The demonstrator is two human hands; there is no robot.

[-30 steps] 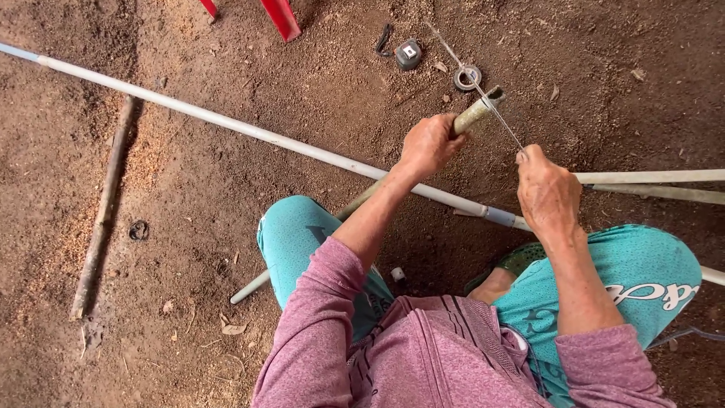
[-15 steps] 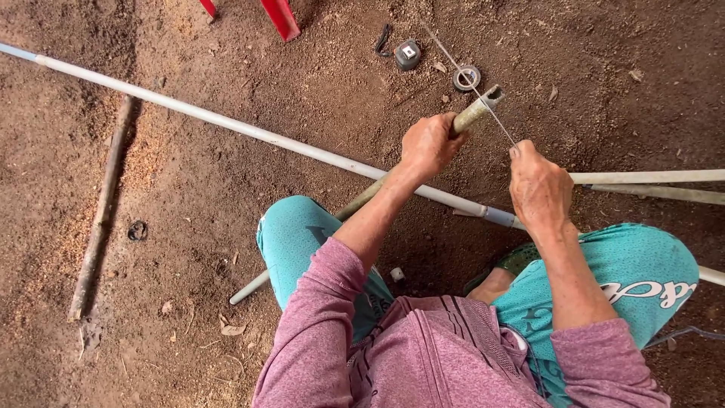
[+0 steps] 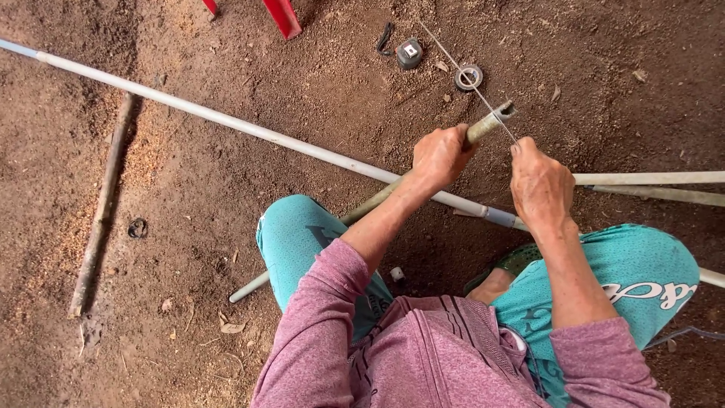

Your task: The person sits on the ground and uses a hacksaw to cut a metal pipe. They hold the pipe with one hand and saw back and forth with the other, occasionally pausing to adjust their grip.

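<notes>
My left hand (image 3: 439,157) grips a thin greenish bamboo stick (image 3: 491,123) near its open far end, holding it tilted over the dirt floor. My right hand (image 3: 540,185) pinches a thin wire or rod (image 3: 467,76) that crosses the stick's tip and runs up toward the top of the view. The stick's lower part passes under my left forearm and ends by my left knee (image 3: 291,230). I squat in teal trousers and a pink-purple top.
A long white pipe (image 3: 226,121) lies diagonally across the floor. A small tape roll (image 3: 468,77) and a dark tape measure (image 3: 408,53) lie beyond the stick. A wooden stick (image 3: 102,208) lies at left, red metal legs (image 3: 282,15) at top, pale poles (image 3: 649,179) at right.
My right hand has slid slightly left and back along the wire. The left hand and stick stay almost still.
</notes>
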